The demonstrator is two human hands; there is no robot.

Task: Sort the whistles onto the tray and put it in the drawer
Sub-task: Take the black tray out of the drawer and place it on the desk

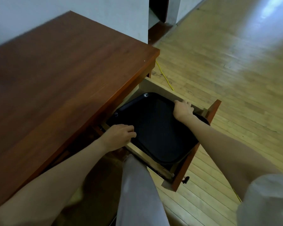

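In the open drawer (160, 88) beneath the wooden surface (64, 70), the black tray (153, 128) is held. Its near-left rim is grasped by the curled fingers of the left hand (119, 136), its far-right rim by those of the right hand (183, 110).

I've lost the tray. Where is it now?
Head view, centre: the black tray sits in the open drawer under the right end of the desk, left hand and right hand on its edges.
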